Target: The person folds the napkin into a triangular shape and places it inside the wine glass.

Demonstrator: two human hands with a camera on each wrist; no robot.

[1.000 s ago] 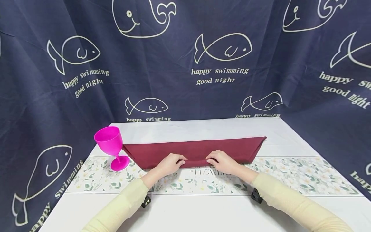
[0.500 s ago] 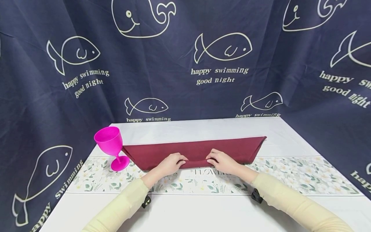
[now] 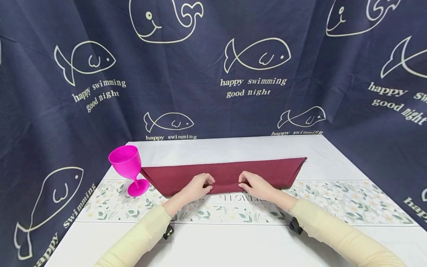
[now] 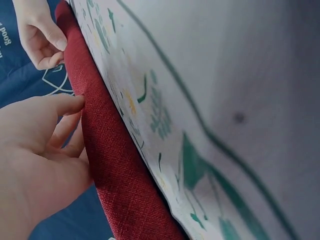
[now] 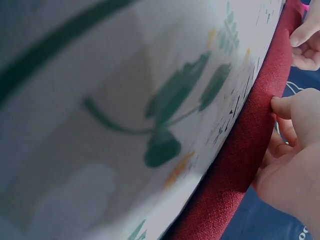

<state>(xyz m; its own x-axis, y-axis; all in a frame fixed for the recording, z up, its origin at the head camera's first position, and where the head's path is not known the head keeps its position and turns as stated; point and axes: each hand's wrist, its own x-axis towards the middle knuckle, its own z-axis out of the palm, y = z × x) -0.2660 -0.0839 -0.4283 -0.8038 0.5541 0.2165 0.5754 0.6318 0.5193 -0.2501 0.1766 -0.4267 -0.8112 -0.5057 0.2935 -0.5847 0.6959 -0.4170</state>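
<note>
A dark red cloth [image 3: 227, 172], folded into a long strip with slanted ends, lies across the table in the head view. My left hand [image 3: 197, 186] is over the left half of its near edge, thumb and fingertips parted. On the right half, my right hand [image 3: 257, 186] mirrors it, with a gap between thumb and index finger. Both wrist views show a rounded, folded near edge. The left thumb [image 4: 75, 103] touches or nearly touches this edge, and so does the right thumb [image 5: 280, 106]. Where the other fingertips meet the cloth is partly hidden.
A magenta goblet [image 3: 126, 163] stands upright beside the cloth's left end. Beneath lies a floral runner [image 3: 340, 202] on a white table [image 3: 233, 244]. A dark blue curtain [image 3: 200, 92] with fish drawings hangs behind and at both sides.
Both hands pinched the cloth's near edge earlier; now thumbs and fingers have spread apart. The hands stay in about the same place, and the cloth and goblet have not visibly moved.
</note>
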